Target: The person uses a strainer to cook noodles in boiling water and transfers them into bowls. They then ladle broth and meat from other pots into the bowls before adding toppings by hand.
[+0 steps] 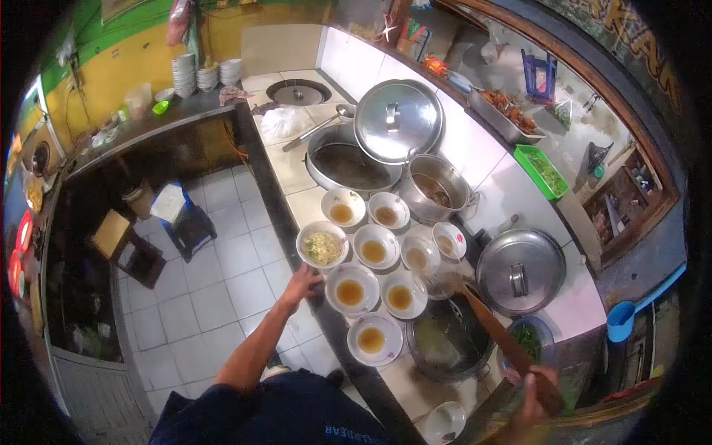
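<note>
My right hand (534, 400) is closed around the long wooden handle of a wire strainer (504, 337). The strainer's mesh head is blurred and overlaps the far edge of a large pot of greenish liquid (445, 343) and the bowls beside it. My left hand (301, 285) has its fingers apart at the counter's edge, just below a white bowl of noodles (322, 245). Several white bowls with brown liquid stand close together, among them one bowl (351, 287) right of my left hand and another bowl (375, 340) nearer to me.
Farther back are an open pot of dark liquid (352, 169), a big lid (398, 121), a smaller soup pot (436, 189) and a ladle (319, 127). To the right lie another lid (521, 272) and a basin of greens (528, 341). A bowl (445, 423) stands near me. Stools (182, 219) occupy the floor.
</note>
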Available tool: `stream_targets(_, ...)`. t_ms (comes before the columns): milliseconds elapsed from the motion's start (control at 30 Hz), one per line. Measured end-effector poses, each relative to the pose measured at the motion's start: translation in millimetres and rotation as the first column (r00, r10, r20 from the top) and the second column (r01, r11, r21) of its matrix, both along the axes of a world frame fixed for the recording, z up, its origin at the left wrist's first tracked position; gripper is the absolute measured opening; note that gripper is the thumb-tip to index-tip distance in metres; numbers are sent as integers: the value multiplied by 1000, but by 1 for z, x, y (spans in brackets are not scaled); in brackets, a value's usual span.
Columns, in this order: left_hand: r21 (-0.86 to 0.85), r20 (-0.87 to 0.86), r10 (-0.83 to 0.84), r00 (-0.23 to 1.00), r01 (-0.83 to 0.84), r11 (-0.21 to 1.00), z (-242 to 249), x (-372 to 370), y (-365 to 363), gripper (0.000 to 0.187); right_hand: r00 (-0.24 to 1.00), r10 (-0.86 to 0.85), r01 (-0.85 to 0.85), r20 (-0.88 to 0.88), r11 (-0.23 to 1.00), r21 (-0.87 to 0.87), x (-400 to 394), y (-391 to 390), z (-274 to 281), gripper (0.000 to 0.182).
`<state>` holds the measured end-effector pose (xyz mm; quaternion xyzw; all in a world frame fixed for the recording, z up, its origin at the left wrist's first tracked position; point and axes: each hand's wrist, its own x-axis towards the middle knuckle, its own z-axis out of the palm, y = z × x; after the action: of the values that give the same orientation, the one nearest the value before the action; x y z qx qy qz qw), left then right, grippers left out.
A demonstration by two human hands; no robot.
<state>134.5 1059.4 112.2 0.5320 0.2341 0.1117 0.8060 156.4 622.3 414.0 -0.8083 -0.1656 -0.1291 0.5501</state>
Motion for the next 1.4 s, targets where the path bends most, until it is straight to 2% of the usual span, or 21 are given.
stream_targets(100,42,21,13,1000,-13,999,-7,-1,0,69,998,51,-56,-31,978,-202,9,-49,-8,17)
stream_targets(133,49,19,28,999,-29,998,-3,-4,-3,69,996,48,-63,-81,978,-197,10,-53,-10,14)
stream_targets(233,-4,-21,131,991,-132,991,-24,-8,-6,62,936,276,-313,-220,937,-153,40,-58,-35,19)
stream_targets(267,-33,-43,175,984,-176,984,-36,-13,-6,59,929,292,-310,-229,949,-48,58,-68,-64,10)
stream_targets(333,97,-148,169,974,-155,983,-47,-26,-5,47,908,378,-375,-178,926,52,78,-57,-100,13)
stream_targets(433,268,-273,199,941,-124,955,-74,-57,-13,33,903,413,-416,-119,909,-3,108,-50,-162,4)
stream_targets(500,335,-308,187,933,-78,939,-112,-88,-19,29,868,492,-493,-67,870,-2,132,-43,-209,2)
stream_targets(567,343,-294,120,948,-13,939,-180,-134,-17,28,805,593,-593,-21,805,18,151,-29,-247,1)
stream_targets(600,338,-280,75,957,25,941,-208,-160,-19,28,800,593,-589,-87,805,68,156,-21,-262,1)
stream_targets(633,293,-411,145,900,-21,956,-216,-179,-28,19,792,591,-579,-152,807,118,159,-14,-275,2)
stream_targets(667,648,-515,4,857,387,656,-330,-226,-5,18,780,588,-564,-216,809,164,161,-8,-286,2)
stream_targets(700,862,-453,-132,882,471,187,-366,-257,3,18,771,590,-576,-239,807,132,165,-2,-295,2)
stream_targets(733,831,-556,-239,796,526,-183,-349,-277,-2,23,763,590,-588,-264,803,96,170,1,-305,2)
stream_targets(767,593,-660,-126,741,616,517,-319,-293,-21,26,755,588,-600,-290,798,58,173,1,-312,2)
stream_targets(800,86,-773,-118,623,287,954,-298,-303,-39,28,734,573,-599,-363,799,50,175,-1,-317,3)
stream_targets(900,-26,-696,-59,715,57,998,-284,-342,-62,27,689,692,-725,-216,659,-200,180,-9,-290,5)
stream_targets(1000,-119,-732,-14,682,-107,987,-269,-345,-77,27,680,703,-732,-207,664,-151,177,-39,-300,6)
stream_targets(1100,-86,-626,-46,779,-11,996,-268,-330,-80,29,640,742,-768,-200,620,-157,181,-69,-310,10)
stream_targets(1200,-32,-635,-5,772,-19,999,-268,-295,-80,32,668,722,-743,-178,660,-111,175,-95,-310,20)
stream_targets(1300,98,-697,3,717,91,991,-204,-243,-81,34,603,532,-670,-594,742,-16,167,-124,-306,25)
stream_targets(1400,141,-615,6,788,102,985,-195,-235,-75,36,707,432,-452,-560,885,113,148,-126,-293,9)
